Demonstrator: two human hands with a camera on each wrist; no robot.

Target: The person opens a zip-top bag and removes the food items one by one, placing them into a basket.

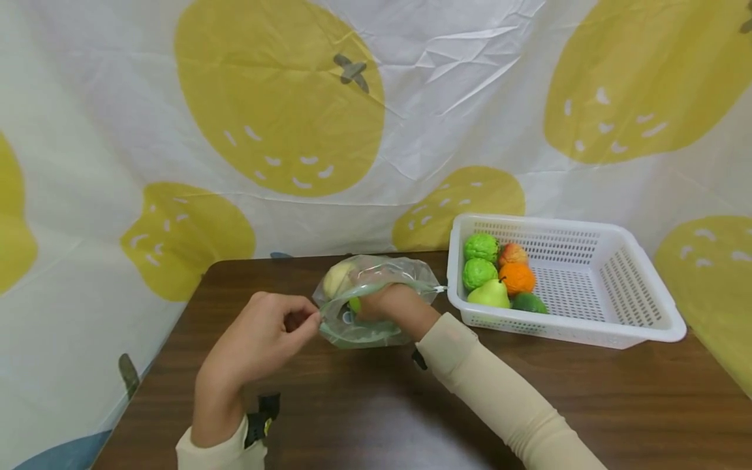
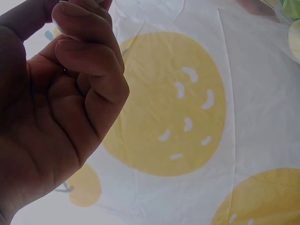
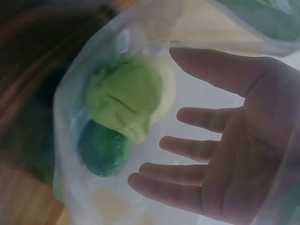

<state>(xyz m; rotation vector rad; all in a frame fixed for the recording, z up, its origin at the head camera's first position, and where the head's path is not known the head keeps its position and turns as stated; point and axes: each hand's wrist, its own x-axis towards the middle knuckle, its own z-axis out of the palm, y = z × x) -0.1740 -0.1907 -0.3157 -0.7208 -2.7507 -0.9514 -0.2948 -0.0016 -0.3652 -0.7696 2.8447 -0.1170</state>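
A clear zip bag (image 1: 376, 338) with a green-tinted rim sits on the table, mouth held apart. My left hand (image 1: 252, 343) pinches the left end of its rim between thumb and forefinger. In the left wrist view the other fingers of that hand (image 2: 89, 70) curl in toward the palm. My right hand (image 1: 384, 303) reaches inside the bag. The right wrist view has this hand (image 3: 248, 136) with fingers extended and spread, apart from a light green bumpy fruit (image 3: 124, 91) and a dark green fruit (image 3: 104, 152). A pale round fruit (image 1: 336, 281) shows through the bag's left side.
To the right stands a white perforated basket (image 1: 593, 326). Its left part holds bumpy green fruits (image 1: 480, 274), a green pear (image 1: 490, 295), an orange (image 1: 517, 279), a reddish fruit (image 1: 514, 254) and a dark green fruit (image 1: 529, 303). A lemon-print cloth (image 1: 411, 117) hangs behind the brown table (image 1: 352, 405).
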